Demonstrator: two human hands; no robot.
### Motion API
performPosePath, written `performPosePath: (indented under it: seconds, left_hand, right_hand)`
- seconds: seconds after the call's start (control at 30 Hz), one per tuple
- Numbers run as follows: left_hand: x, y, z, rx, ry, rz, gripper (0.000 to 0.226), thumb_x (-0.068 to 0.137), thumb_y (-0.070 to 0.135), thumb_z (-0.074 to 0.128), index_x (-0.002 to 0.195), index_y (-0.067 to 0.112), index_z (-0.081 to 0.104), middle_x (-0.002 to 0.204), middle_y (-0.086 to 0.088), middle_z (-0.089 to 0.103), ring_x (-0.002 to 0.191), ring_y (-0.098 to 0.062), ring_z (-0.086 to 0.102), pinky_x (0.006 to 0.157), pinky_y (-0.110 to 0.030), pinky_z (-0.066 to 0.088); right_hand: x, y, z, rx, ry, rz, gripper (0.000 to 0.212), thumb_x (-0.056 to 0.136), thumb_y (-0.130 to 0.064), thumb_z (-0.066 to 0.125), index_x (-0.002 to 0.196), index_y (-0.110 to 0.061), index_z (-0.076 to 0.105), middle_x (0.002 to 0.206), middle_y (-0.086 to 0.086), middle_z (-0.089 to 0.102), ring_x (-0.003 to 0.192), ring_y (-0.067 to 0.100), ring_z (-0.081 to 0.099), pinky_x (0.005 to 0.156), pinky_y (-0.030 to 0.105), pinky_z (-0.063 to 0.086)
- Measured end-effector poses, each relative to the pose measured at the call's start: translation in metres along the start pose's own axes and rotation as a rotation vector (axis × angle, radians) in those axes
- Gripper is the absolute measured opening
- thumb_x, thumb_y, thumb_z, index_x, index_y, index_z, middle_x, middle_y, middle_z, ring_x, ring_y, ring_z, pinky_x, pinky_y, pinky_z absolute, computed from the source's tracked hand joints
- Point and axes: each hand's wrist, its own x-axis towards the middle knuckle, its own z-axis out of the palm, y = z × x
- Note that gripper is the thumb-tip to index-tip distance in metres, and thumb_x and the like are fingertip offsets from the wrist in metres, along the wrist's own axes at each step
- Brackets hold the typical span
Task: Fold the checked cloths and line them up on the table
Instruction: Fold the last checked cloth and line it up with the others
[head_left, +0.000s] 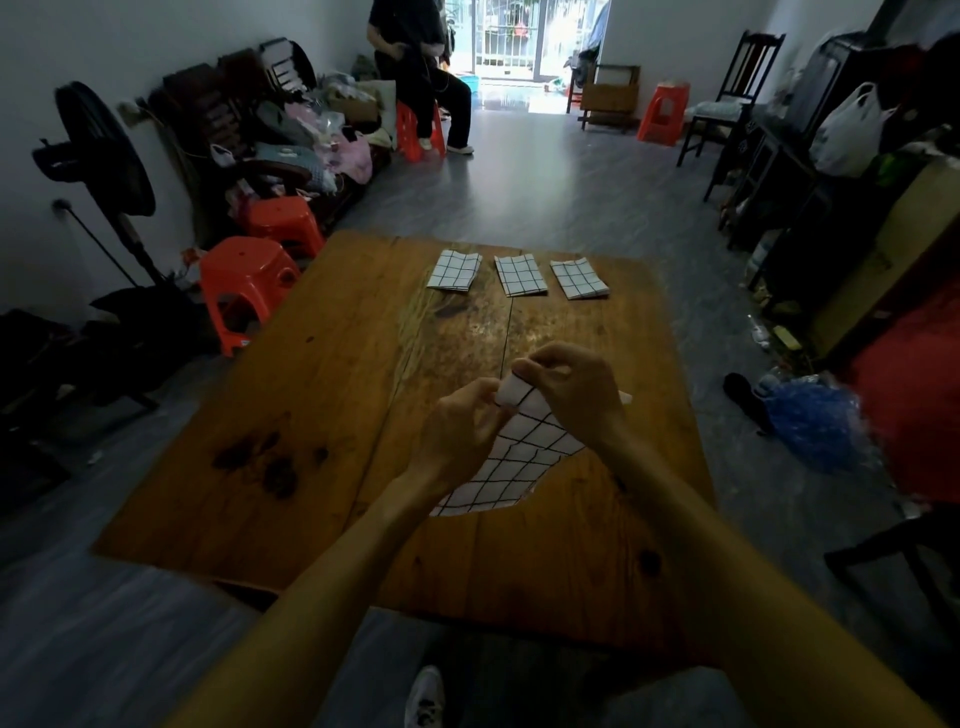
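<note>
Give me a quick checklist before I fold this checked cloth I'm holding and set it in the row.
1. Both hands on the cloth: ok. The left hand and right hand pinch the top of the checked cloth.
2. Cloth lifted off the table: cannot tell; its lower edge hangs near the wood.
3. Corners matched: cannot tell, the fingers hide them.
4. Row started: ok. Three folded cloths lie at the far edge: left, middle, right.
5. Room for a fourth: ok, bare wood on both sides of the row.
</note>
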Motion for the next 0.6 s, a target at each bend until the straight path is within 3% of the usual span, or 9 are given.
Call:
performPosePath:
  seconds: [0.07,0.17,0.23,0.33,0.4,0.47,0.6]
  left_hand:
    - [0.006,0.005,-0.001,-0.065,0.060,-0.004,0.017,0.094,0.031,0.056,0.099,0.017,0.065,0.078,0.002,0.067,0.062,-0.004,0.058,0.049,-0.015,0.040]
    - [0.008,0.003,0.000,-0.120,0.119,-0.024,0.022,0.094,0.032,0.056,0.095,0.015,0.069,0.071,0.001,0.065,0.061,-0.012,0.058,0.050,-0.027,0.045]
    - [0.006,0.000,-0.001,-0.131,0.131,-0.041,0.023,0.094,0.033,0.056,0.098,0.016,0.070,0.071,0.004,0.065,0.062,-0.009,0.058,0.051,-0.026,0.046]
    - [0.003,-0.002,-0.001,-0.133,0.107,-0.073,0.025,0.093,0.037,0.055,0.102,0.019,0.070,0.076,0.003,0.068,0.065,-0.010,0.061,0.055,-0.033,0.051]
    - [0.002,0.001,-0.002,-0.142,0.078,-0.091,0.026,0.094,0.040,0.054,0.107,0.022,0.068,0.084,0.006,0.068,0.070,-0.004,0.062,0.057,-0.023,0.052]
    - [0.003,0.005,-0.003,-0.157,0.079,-0.103,0.028,0.094,0.040,0.053,0.114,0.024,0.065,0.090,0.008,0.067,0.075,0.003,0.061,0.060,-0.012,0.050]
    - [0.013,0.009,-0.006,-0.206,0.134,-0.042,0.025,0.094,0.035,0.053,0.109,0.021,0.067,0.092,0.007,0.069,0.081,0.000,0.063,0.063,-0.018,0.053]
  right_hand:
    - [0.002,0.000,0.002,-0.034,0.011,-0.038,0.016,0.082,-0.028,0.071,0.091,-0.014,0.068,0.079,-0.013,0.061,0.074,-0.001,0.061,0.069,0.024,0.056]
    - [0.001,0.002,0.000,-0.030,0.025,-0.015,0.037,0.081,-0.029,0.073,0.111,-0.012,0.061,0.085,-0.013,0.057,0.078,-0.006,0.057,0.069,0.010,0.051]
    - [0.000,0.006,-0.002,-0.058,-0.030,0.010,0.041,0.084,-0.032,0.070,0.120,-0.014,0.060,0.090,-0.011,0.059,0.082,-0.004,0.058,0.071,0.013,0.051]
    - [-0.002,0.010,-0.004,-0.058,-0.087,0.011,0.021,0.087,-0.028,0.067,0.103,-0.015,0.070,0.090,-0.007,0.067,0.084,0.003,0.061,0.073,0.022,0.053]
    - [-0.001,0.009,-0.002,-0.057,-0.084,-0.005,0.014,0.087,-0.025,0.067,0.095,-0.015,0.072,0.087,-0.008,0.066,0.081,0.001,0.061,0.070,0.015,0.049]
    - [-0.001,0.004,0.001,-0.084,-0.086,-0.049,0.014,0.087,-0.026,0.066,0.091,-0.013,0.072,0.082,-0.010,0.063,0.075,-0.003,0.057,0.067,0.009,0.044]
    - [0.004,-0.002,0.006,-0.111,-0.072,-0.123,0.020,0.086,-0.030,0.067,0.087,-0.011,0.072,0.080,-0.007,0.065,0.070,0.003,0.057,0.063,0.013,0.044]
